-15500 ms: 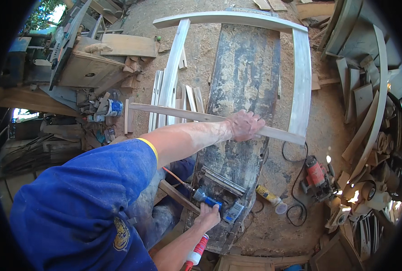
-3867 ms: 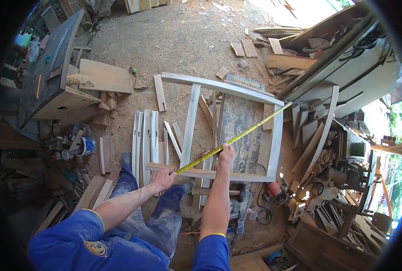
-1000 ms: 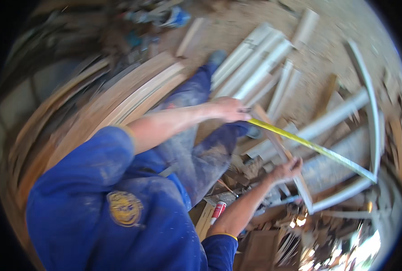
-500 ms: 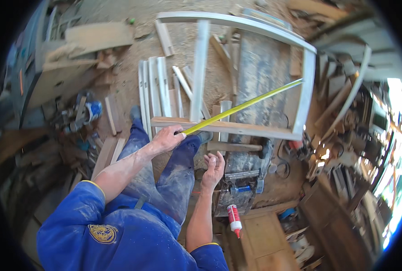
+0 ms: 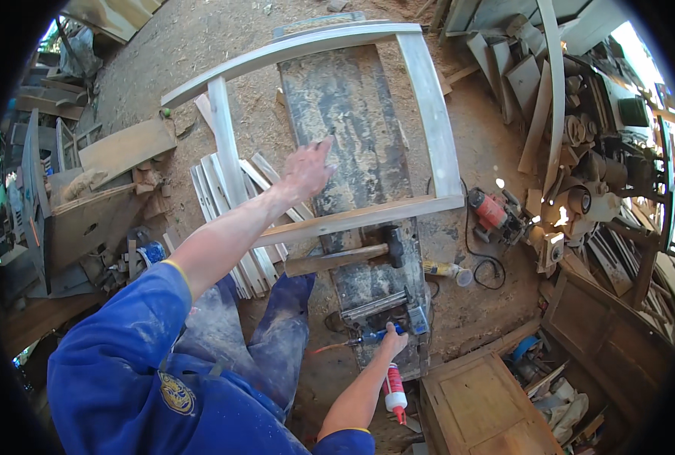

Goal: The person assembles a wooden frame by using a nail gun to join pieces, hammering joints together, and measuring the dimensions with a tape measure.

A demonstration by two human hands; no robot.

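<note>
My left hand is held over the weathered bench, fingers apart and empty, inside a pale wooden frame that lies across it. My right hand grips a blue tool with an orange hose, low on the bench beside metal rails. A hammer with a wooden handle lies just below the frame's near rail. A red-and-white bottle lies below my right hand, and a yellow container is right of the hammer.
Loose pale slats lie left of the bench near my legs. A red router with a black cord sits on the right, before piles of offcuts. Old door panels lie at lower right; a board structure stands left.
The yellow tape stretched diagonally across the frame is no longer visible. My left hand has moved forward and opened; my right hand has moved down onto the blue tool.
</note>
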